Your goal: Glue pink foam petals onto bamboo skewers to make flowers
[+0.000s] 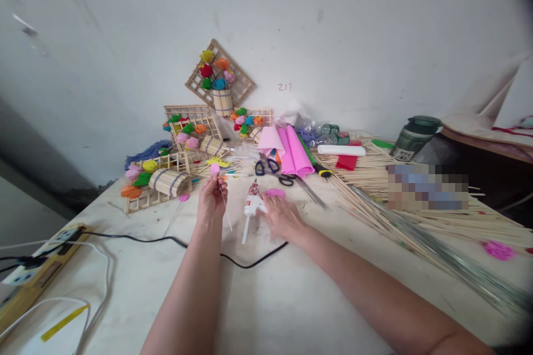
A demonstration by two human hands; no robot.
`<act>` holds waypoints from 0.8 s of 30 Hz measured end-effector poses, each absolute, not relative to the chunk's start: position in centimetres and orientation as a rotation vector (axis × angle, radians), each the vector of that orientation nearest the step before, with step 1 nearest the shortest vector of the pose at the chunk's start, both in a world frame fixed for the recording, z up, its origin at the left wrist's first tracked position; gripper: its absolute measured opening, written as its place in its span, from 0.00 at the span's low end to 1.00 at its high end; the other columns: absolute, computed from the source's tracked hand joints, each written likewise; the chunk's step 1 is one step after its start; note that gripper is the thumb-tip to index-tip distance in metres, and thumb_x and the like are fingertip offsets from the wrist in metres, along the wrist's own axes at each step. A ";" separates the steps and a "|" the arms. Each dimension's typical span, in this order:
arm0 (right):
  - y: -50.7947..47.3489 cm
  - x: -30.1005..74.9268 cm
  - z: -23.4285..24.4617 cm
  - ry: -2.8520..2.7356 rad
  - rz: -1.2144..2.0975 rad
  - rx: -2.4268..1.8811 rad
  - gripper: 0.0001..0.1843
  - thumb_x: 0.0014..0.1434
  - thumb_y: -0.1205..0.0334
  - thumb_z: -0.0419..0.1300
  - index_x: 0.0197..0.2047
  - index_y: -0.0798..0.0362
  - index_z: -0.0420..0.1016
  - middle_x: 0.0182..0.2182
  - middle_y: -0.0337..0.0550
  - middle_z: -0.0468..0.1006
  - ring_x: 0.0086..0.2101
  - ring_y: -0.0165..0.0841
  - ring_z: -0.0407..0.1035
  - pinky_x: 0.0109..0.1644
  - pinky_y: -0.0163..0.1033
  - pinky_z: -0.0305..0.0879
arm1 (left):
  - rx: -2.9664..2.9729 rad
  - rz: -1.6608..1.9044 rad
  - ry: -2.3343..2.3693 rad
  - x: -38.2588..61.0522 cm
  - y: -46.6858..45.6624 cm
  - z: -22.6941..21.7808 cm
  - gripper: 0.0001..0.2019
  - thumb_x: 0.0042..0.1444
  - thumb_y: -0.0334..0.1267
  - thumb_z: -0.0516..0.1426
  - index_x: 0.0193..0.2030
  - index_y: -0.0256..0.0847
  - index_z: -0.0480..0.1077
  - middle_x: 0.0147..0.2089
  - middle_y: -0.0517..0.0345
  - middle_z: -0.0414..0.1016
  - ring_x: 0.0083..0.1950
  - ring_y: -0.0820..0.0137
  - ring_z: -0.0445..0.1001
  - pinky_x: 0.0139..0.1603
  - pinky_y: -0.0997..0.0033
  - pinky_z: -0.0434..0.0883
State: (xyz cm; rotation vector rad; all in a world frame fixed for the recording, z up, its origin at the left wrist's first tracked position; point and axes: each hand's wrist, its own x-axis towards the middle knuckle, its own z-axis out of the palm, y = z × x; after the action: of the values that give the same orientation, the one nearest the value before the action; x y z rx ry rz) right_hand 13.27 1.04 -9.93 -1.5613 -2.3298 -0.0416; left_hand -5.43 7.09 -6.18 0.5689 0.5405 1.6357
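Note:
My left hand (pixel 212 198) pinches a thin pale wire with a small pink paper disc (pixel 214 169) at its top. The lower part of the wire slants down past the wrist. A white hot glue gun (pixel 251 204) lies on the table, nozzle pointing away, with a glue stick (pixel 245 230) poking out of its back. My right hand (pixel 283 216) is closed about the gun's handle, its fingertips partly hidden. Just beyond those fingers lies a pink paper piece (pixel 275 192). Left of my left hand, another pink disc (pixel 184 197) rests with a thin wire.
Bamboo lattice frames with paper flowers (pixel 169 182) stand at the back left. Black scissors (pixel 287 179), pink paper rolls (pixel 293 150) and a white roll (pixel 341 150) lie behind. Bamboo sticks (pixel 366 177) and wires cover the right. A power strip (pixel 37 266) and black cord (pixel 166 238) lie left.

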 end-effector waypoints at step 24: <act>0.7 15.0 -8.6 -2.221 0.001 -1.307 0.15 0.59 0.63 0.47 0.43 0.54 0.72 0.40 0.46 0.72 0.43 0.34 0.63 0.47 0.37 0.57 | 0.861 1.397 0.682 -0.1 5.1 -6.3 0.09 0.41 0.35 0.63 0.26 0.34 0.68 0.20 0.61 0.68 0.19 0.81 0.64 0.20 0.81 0.59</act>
State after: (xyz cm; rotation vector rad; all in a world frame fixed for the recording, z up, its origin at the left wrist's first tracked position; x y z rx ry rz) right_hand 14.96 0.65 -8.56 -1.3067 -2.2209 0.0011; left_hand -0.07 5.12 -6.34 0.8613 0.6824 1.3967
